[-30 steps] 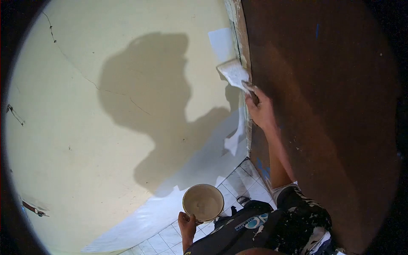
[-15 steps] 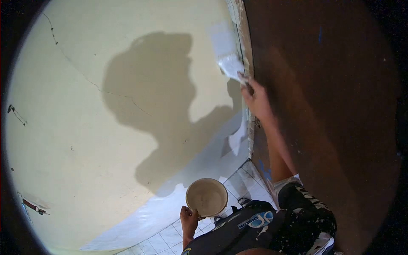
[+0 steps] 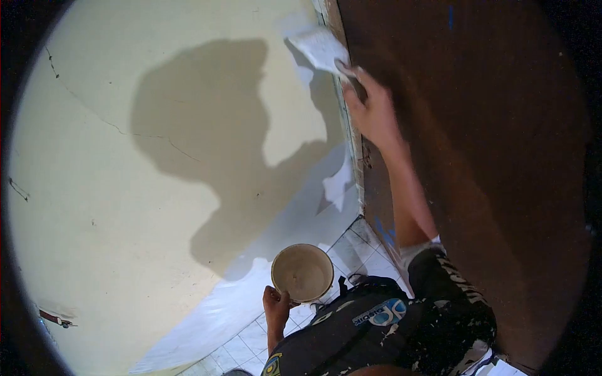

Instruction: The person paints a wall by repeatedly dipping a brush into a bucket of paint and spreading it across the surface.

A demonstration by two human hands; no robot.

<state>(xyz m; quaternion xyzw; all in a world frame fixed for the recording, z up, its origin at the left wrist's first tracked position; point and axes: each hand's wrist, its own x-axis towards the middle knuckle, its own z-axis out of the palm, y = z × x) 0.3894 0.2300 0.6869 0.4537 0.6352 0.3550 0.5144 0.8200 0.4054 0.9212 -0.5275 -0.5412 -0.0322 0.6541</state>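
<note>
Brush (image 3: 318, 50) in R grip (image 3: 370, 113) by a cream wall (image 3: 63, 238); bucket (image 3: 316, 262) in L grip (image 3: 276, 307).
Brush lies up-left of R grip, long axis slanting the same way, bristles farthest out; R fingers closed round handle. Bristles nr wall, contact unclear; white patch (image 3: 303, 74) just below them. R grip is the nearer to patch; L, well below, pinches bucket rim, bucket up-right of it. Wood strip (image 3: 353, 147) runs close alongside R grip, brown panel (image 3: 501, 156) to its R. Tiled floor (image 3: 235, 351) below L grip.
</note>
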